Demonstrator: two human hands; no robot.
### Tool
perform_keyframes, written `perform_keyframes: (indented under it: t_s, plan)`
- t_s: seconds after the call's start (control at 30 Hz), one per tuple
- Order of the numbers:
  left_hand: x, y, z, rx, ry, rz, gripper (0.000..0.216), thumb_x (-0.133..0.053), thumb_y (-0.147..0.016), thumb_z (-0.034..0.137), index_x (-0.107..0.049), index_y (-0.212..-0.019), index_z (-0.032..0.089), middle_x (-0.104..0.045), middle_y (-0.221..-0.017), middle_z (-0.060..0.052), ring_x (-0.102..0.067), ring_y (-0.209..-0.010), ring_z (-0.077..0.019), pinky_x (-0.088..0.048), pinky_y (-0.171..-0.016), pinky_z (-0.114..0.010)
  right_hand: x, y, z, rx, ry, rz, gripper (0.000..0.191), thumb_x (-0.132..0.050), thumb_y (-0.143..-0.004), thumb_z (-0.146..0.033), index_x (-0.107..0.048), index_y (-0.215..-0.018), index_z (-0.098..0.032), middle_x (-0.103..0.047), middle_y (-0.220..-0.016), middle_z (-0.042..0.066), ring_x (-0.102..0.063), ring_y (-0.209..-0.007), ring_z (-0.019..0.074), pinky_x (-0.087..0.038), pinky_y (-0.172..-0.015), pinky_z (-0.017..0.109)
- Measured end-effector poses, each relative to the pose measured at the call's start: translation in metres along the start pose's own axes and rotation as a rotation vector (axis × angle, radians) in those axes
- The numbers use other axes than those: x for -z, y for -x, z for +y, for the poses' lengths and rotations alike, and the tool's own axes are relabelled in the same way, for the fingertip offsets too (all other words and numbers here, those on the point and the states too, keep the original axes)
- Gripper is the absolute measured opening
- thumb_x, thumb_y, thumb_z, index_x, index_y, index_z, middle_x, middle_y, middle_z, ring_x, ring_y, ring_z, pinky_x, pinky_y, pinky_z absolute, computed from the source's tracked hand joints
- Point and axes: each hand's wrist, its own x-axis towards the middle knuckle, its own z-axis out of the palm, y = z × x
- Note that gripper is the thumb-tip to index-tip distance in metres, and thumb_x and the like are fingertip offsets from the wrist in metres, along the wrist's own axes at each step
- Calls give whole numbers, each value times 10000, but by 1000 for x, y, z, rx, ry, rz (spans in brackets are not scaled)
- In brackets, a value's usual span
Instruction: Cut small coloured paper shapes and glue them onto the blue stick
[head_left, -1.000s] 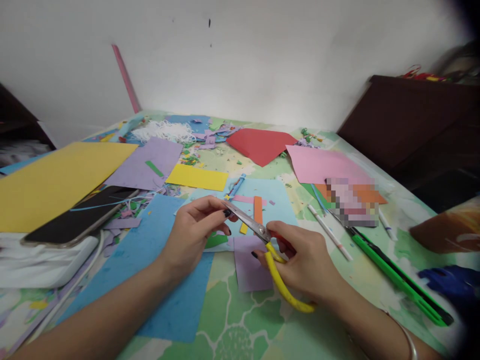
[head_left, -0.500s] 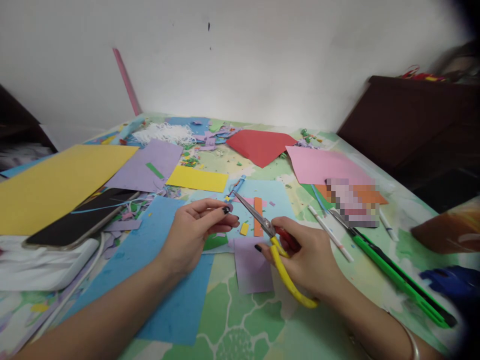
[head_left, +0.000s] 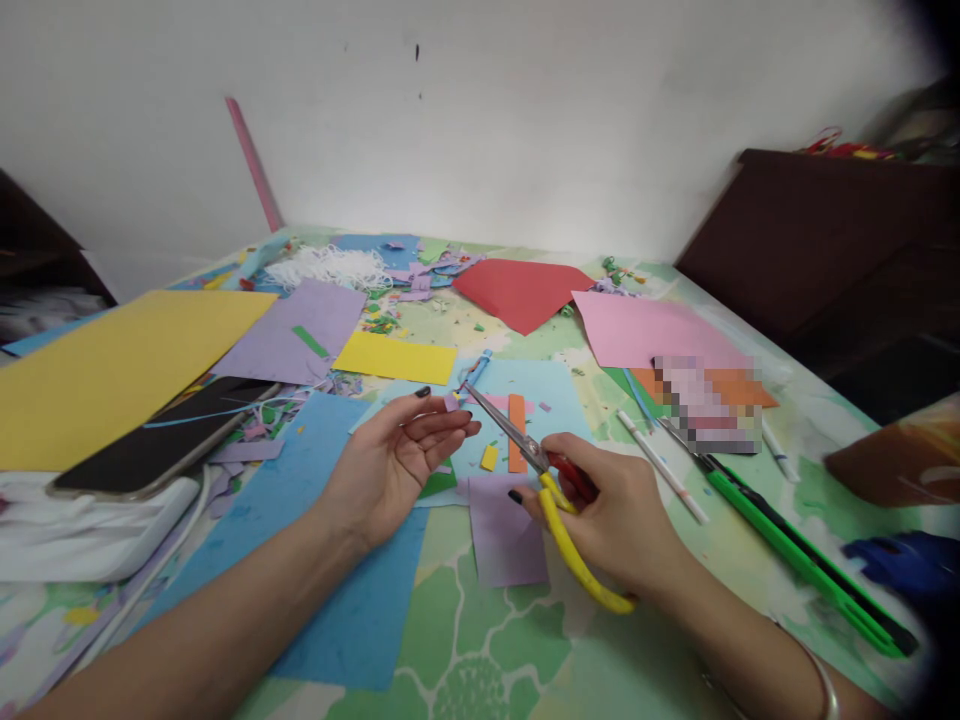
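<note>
My right hand [head_left: 615, 510] is closed round the scissors [head_left: 585, 570], which have one yellow and one red handle. Their blades look closed together and point up-left. By the blade tips, my left hand [head_left: 397, 460] is turned partly palm up and holds a small purple piece of paper [head_left: 451, 401] at its fingertips, with a bit of yellow beside it. Beneath the blades lie an orange strip [head_left: 517, 430], a small yellow piece [head_left: 489, 458] and a light blue sheet [head_left: 551, 380]. A purple paper square [head_left: 510, 545] lies left of the scissor handles.
A green utility knife [head_left: 802, 555] with its blade out lies at right, near a white pen [head_left: 660, 465]. To the left are a phone [head_left: 157, 440], a blue sheet [head_left: 360, 620] and a yellow sheet [head_left: 127, 370]. Red paper [head_left: 521, 290] lies behind.
My left hand has turned its palm upward and its thumb has moved up and left, bringing the small purple piece into clearer view. My right hand and the scissors have stayed nearly still.
</note>
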Motion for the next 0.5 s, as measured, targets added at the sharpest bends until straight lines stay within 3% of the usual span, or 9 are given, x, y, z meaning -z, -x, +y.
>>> perform_keyframes:
  t_s: [0.17, 0.5]
  plan:
    - [0, -3, -1, 9, 9, 42, 144, -588, -805, 149, -665, -684, 134, -721, -616, -60, -706, -592, -147, -556, -530, -150, 0, 0, 0, -18, -10, -19, 244, -675, -749, -398, -585, -870, -206, -401, -520, -75, -349, -454, 86, -279, -446, 199]
    - [5, -1, -2, -15, -48, -27, 83, -644, -713, 63, -698, -734, 122, -717, -668, -46, -697, -642, -126, -554, -578, -144, 0, -1, 0, -29, -14, -28, 247, -669, -754, -410, -588, -870, -208, -402, -512, -74, -360, -448, 88, -275, -440, 201]
